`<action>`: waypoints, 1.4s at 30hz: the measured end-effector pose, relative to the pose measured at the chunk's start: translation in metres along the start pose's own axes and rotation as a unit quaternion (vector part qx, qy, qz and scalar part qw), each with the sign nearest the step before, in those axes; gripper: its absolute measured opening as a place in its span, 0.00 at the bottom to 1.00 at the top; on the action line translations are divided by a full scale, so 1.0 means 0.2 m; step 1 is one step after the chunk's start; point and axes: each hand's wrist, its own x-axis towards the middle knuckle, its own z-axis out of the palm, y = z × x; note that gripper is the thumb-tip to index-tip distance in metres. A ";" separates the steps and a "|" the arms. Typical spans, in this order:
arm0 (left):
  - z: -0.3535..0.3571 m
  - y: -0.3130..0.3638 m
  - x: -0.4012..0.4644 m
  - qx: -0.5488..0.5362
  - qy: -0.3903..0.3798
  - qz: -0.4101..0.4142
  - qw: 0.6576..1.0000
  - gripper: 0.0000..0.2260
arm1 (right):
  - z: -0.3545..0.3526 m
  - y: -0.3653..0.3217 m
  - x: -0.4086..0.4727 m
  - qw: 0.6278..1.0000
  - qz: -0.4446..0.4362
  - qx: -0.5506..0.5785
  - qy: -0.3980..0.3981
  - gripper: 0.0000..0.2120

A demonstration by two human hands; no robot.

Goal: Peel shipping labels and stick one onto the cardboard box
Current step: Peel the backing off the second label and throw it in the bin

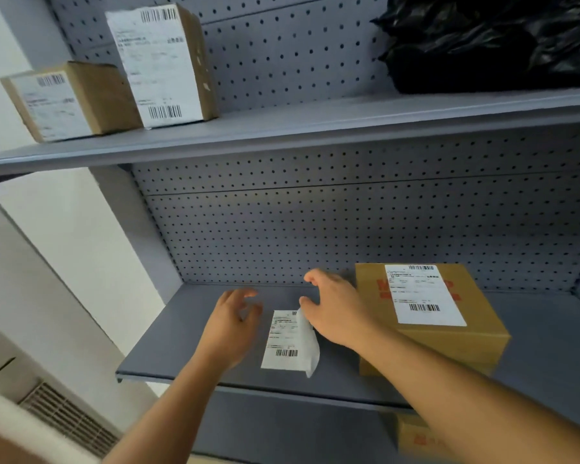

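Observation:
A white shipping label sheet (287, 339) with barcodes lies on the grey lower shelf (188, 333), its right edge curled up. My right hand (332, 309) hovers over that curled edge with fingers spread, thumb touching the sheet's top right corner. Just left of the sheet, my left hand (230, 324) is open, its fingers apart and holding nothing. A cardboard box (456, 343) with red print stands right of the sheet, behind my right forearm. A white label (422, 294) is stuck on its top.
The upper shelf (315, 128) carries two labelled cardboard boxes (71, 102) (163, 63) at the left and a black plastic bag (489, 41) at the right. Grey pegboard (349, 229) backs the shelves. Another box (419, 437) sits below. A white wall and vent (64, 416) are at left.

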 end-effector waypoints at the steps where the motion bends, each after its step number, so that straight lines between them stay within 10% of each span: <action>1: -0.01 -0.02 0.00 -0.001 -0.001 -0.004 1.000 0.13 | 0.04 -0.01 0.02 1.000 0.008 -0.002 -0.005 0.21; 27: -0.01 -0.35 -0.02 0.016 -0.054 -0.031 0.998 0.16 | 0.48 0.14 0.08 0.982 0.183 -0.033 -0.039 0.09; 42: 0.03 -0.10 -0.04 0.003 -0.113 0.129 0.985 0.18 | 0.36 -0.03 -0.02 0.868 0.239 0.433 -0.033 0.10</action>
